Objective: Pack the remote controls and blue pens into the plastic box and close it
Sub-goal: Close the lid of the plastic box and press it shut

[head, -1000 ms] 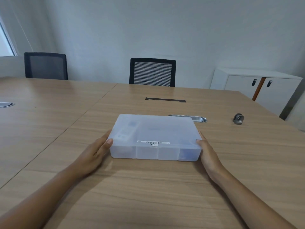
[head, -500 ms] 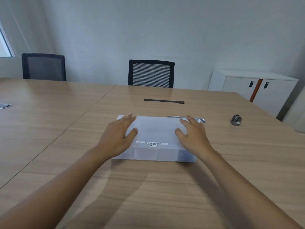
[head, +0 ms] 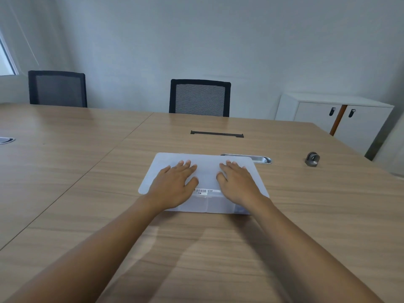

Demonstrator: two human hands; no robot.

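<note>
A frosted translucent plastic box [head: 207,169] lies in front of me on the wooden table [head: 87,193], its lid on top and a barcode label near its front edge. My left hand [head: 175,184] rests flat, palm down, on the left half of the lid. On the right half my right hand [head: 238,182] lies flat in the same way. Both hands have their fingers stretched out and hold nothing. A faint blue shape shows through the box's front right corner; the remote controls and pens cannot be made out.
A silver cable grommet [head: 258,159] sits just behind the box, and a black cable slot [head: 216,134] further back. A small grey metal part [head: 312,159] stands to the right. Two black chairs [head: 200,97] and a white cabinet [head: 341,119] are beyond the table.
My hands left the sides of the box and moved up onto the lid, where they now lie flat, a little further forward than half a second ago.
</note>
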